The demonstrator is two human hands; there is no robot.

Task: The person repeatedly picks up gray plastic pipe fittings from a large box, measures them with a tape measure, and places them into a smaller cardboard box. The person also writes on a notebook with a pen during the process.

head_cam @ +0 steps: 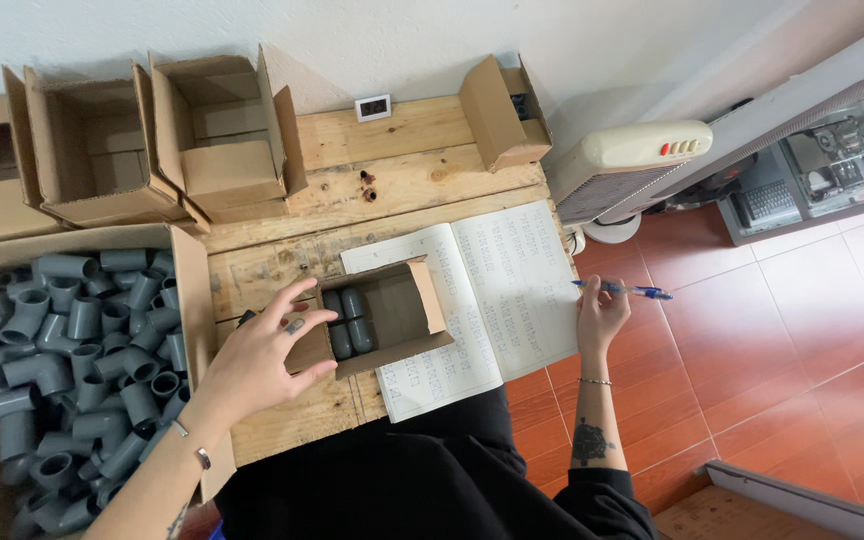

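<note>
Spread fingers of the left hand (257, 360) rest on the flap of a small cardboard box (382, 315), pressing it loosely rather than clamping it. Inside the box, smooth grey plastic pipe fittings (349, 320) stand packed side by side. This box lies on an open ledger (512, 290) with ruled, written pages, on a rough plank table (402, 170). Pinched between the fingers of the right hand (602, 315), a blue pen (624, 290) points out past the ledger's edge. At the left, a big carton (187, 290) holds a heap of grey tubular fittings (72, 370). Empty brown boxes (152, 140) stand at the back.
</note>
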